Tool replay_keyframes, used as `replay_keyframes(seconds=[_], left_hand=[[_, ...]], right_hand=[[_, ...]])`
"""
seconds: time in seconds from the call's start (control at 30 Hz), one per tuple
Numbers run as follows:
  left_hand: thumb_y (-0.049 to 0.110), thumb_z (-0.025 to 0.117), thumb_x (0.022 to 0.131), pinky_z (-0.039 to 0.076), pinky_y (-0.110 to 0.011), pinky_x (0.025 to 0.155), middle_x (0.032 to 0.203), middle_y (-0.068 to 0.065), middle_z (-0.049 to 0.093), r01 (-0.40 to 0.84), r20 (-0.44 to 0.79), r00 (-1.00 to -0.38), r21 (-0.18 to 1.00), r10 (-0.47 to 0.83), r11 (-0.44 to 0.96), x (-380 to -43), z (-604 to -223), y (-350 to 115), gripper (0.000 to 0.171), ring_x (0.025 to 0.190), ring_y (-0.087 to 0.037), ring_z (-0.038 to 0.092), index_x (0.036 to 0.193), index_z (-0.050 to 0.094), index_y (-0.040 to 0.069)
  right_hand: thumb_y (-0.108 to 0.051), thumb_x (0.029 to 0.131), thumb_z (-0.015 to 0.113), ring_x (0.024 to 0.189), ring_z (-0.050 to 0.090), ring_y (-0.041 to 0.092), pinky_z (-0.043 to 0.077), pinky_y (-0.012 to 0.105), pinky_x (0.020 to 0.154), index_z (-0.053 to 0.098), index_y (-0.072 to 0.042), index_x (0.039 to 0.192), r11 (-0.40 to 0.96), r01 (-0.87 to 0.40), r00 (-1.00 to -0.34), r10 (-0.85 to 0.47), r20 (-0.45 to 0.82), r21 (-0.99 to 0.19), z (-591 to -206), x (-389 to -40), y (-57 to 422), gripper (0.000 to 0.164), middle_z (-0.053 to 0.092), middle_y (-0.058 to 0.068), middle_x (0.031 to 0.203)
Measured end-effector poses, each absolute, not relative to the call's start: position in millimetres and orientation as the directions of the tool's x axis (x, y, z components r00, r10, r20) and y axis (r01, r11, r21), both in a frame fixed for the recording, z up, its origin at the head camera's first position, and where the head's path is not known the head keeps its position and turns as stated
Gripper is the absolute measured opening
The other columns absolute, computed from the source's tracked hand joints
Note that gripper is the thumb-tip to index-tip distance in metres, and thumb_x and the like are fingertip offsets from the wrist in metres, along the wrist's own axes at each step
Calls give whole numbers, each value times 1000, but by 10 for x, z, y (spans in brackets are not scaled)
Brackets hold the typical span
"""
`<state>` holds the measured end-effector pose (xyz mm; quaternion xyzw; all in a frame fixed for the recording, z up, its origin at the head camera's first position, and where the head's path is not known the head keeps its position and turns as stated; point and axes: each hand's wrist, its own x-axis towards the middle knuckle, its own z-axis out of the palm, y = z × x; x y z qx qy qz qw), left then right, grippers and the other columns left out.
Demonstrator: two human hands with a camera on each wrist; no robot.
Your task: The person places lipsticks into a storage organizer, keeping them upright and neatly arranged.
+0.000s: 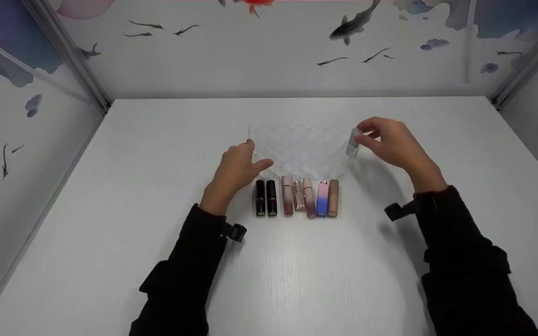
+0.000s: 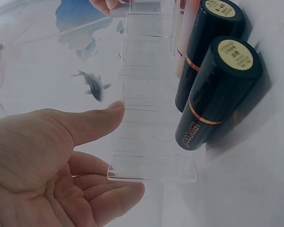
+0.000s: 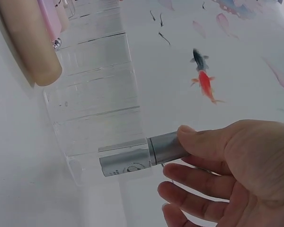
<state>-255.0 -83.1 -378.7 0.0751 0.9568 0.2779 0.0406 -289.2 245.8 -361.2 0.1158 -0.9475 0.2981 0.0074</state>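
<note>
A clear, multi-compartment lipstick organizer [image 1: 297, 149] stands on the table. At its left end my left hand [image 1: 238, 165] touches it, thumb spread apart from the fingers; the left wrist view shows the thumb tip [image 2: 116, 106] at the top edge and fingers beside the end wall. My right hand [image 1: 392, 140] pinches a silver-grey lipstick tube [image 1: 353, 140] between thumb and fingers. In the right wrist view, that tube's lower part [image 3: 125, 162] is within the organizer's end compartment, its upper part still in my fingers.
In front of the organizer lie two black lipsticks [image 1: 266, 198], two pinkish lip gloss tubes [image 1: 287, 196], a clear-and-gold tube [image 1: 298, 193], a pink-and-blue tube [image 1: 322, 198] and a tan tube [image 1: 333, 198]. A fish-patterned panel [image 1: 287, 51] rises behind the table.
</note>
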Motion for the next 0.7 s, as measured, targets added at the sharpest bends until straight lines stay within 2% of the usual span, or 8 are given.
replay_keyframes(seconds=[0.7], left_hand=[[44, 61, 89, 46, -38, 99, 137, -20, 50, 107, -47, -986, 545, 158, 831, -2538, -3780, -838, 77, 124, -29, 52, 142, 35, -6]], right_hand=[[-36, 92, 59, 110, 57, 30, 48, 48, 88, 59, -8, 123, 834, -165, -974, -222, -47, -526, -3642, -2912, 2476, 41, 61, 14, 122]])
